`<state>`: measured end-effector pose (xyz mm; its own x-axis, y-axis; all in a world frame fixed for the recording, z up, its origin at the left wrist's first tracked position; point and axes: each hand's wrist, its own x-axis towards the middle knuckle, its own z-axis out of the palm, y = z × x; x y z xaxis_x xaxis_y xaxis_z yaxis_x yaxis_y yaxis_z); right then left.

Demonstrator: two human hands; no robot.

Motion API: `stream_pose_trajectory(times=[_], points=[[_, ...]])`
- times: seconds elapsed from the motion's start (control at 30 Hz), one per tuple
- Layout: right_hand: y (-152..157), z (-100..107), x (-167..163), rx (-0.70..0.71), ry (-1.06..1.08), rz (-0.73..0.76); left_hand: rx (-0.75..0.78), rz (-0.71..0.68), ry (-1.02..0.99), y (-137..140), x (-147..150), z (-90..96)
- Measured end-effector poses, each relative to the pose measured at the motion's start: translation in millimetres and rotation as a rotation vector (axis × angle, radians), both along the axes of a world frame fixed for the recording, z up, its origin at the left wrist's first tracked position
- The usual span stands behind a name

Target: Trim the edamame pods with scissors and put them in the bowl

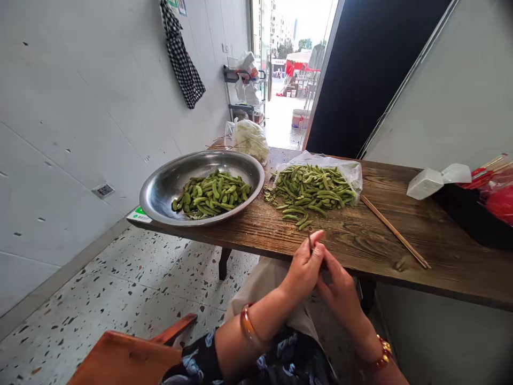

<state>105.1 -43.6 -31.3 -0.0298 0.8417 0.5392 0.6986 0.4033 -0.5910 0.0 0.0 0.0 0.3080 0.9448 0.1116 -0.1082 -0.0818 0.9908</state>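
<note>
My left hand point(303, 266) and my right hand point(340, 289) meet at the front edge of the wooden table point(256, 230). The left fingers are closed around a thin dark object point(310, 241), which pokes up past the thumb; its kind is unclear. My right hand's fingers are curled in against the left hand, and what they hold, if anything, is hidden. Just beyond lie a few loose soybean pods point(303, 218), in front of a pile of pods point(315, 184) on a clear plastic bag point(353, 170). A wide steel basin point(158, 195) to the left holds more pods point(216, 192).
Wooden chopsticks or skewers point(395, 230) lie to the right of the pile. White boxes point(425, 183) and red-wrapped items point(500, 195) stand at the far right. A full plastic bag point(252, 139) sits behind the basin. An orange wooden seat point(124, 358) is at lower left.
</note>
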Motion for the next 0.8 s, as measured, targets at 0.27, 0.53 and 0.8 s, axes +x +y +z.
stream_pose_trajectory(times=[0.27, 0.53, 0.8], points=[[45, 7, 53, -0.274, 0.572, -0.19, 0.395, 0.088, 0.412, 92, -26, 3.1], [56, 4, 59, -0.31, 0.8, -0.217, 0.451, 0.269, 0.871, 169, -59, -19.7], [55, -2, 62, -0.333, 0.858, -0.232, 0.514, 0.266, 0.961, 157, -58, -18.1]])
